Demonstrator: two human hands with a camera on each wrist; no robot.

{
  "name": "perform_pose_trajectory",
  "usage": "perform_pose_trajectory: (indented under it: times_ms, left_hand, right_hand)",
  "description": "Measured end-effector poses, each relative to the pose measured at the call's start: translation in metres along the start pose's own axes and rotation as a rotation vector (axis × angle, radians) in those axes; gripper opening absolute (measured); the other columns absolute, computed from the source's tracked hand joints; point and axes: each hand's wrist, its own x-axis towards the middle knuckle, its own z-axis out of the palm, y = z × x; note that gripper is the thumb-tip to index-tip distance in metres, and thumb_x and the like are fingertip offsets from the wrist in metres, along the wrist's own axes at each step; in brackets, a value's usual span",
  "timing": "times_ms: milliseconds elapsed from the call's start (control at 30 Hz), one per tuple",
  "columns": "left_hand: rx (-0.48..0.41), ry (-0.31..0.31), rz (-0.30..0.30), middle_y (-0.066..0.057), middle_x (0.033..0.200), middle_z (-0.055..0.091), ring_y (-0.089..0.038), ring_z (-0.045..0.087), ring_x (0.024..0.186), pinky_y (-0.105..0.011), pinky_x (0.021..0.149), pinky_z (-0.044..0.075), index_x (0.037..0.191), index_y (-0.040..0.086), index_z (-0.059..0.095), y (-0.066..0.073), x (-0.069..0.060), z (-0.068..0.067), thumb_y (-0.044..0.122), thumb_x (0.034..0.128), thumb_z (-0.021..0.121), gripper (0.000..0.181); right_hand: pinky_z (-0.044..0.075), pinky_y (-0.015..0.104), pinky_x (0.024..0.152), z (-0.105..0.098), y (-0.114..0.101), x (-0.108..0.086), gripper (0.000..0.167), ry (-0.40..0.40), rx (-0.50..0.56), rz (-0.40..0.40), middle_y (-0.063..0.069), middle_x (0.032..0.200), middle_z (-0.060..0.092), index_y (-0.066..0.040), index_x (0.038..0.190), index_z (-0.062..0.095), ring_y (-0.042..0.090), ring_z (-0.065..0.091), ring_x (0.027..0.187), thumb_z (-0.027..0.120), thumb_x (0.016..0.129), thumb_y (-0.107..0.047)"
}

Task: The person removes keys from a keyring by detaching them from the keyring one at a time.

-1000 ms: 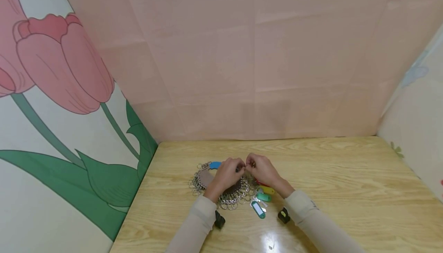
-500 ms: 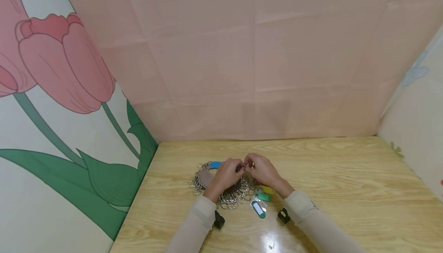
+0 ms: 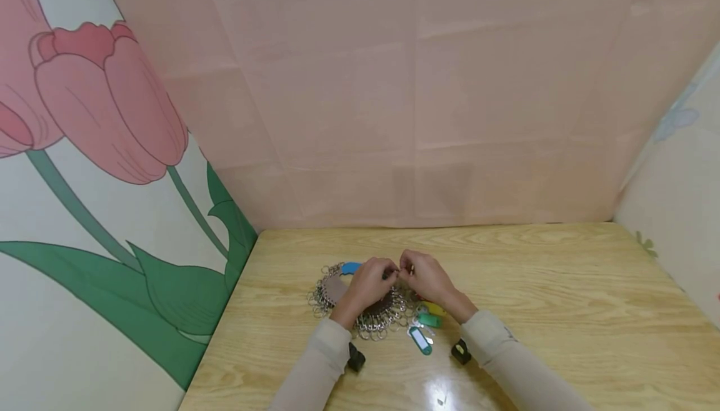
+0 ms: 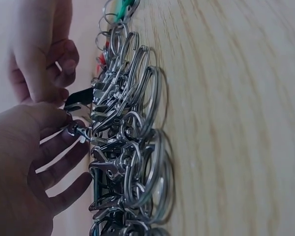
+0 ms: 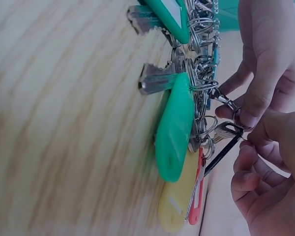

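My left hand [image 3: 371,281] pinches a small split key ring [image 5: 236,117] on a metal swivel clasp [image 5: 224,100] between thumb and index finger. Its other fingers spread loosely in the left wrist view. Fingertip to fingertip with it, my right hand [image 3: 429,277] pinches the looped end of a black key tag [image 5: 223,153], seen edge-on; the exact contact is partly hidden. A key [image 5: 225,131] shows beside the tag. Below both hands lies a brown curved piece [image 3: 335,288] fringed with clasps and key rings [image 4: 150,98]. Its right part is hidden by my left hand.
Green key tags [image 5: 174,130] with keys, a yellow tag [image 5: 174,204] and a red tag [image 5: 196,201] lie right of the ring cluster. A blue piece [image 3: 351,268] sits at its back. Black wrist devices [image 3: 461,351] hang under both sleeves above the wooden table [image 3: 562,311].
Both hands stay almost in place over the ring cluster. My right fingertips shift only slightly against the left ones; the tags on the table look the same.
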Motion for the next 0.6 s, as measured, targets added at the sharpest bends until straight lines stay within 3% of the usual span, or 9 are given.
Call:
perform_pose_trajectory:
  times_ms: [300,600]
  left_hand:
    - [-0.036,-0.014,-0.014,0.003,0.104,0.078,-0.008,0.065,0.087,-0.027,0.074,0.054,0.110,0.019,0.081,-0.0024,-0.0024,-0.0017,0.023,0.1067,0.067,0.015]
    - [-0.061,-0.017,0.011,0.003,0.100,0.078,-0.003,0.061,0.077,-0.026,0.074,0.053,0.112,0.018,0.082,-0.0043,-0.0031,-0.0047,0.025,0.1111,0.059,0.025]
  right_hand:
    - [0.049,0.024,0.058,0.0012,0.0001,-0.0009,0.009,0.000,0.022,0.041,0.000,0.085,0.070,-0.012,0.095,0.066,0.008,0.058,0.069,0.074,0.096,-0.008]
    - [0.049,0.024,0.059,-0.0006,-0.0007,0.0001,0.007,0.000,0.053,0.067,0.002,0.085,0.070,-0.010,0.096,0.066,0.010,0.059,0.070,0.071,0.097,-0.005]
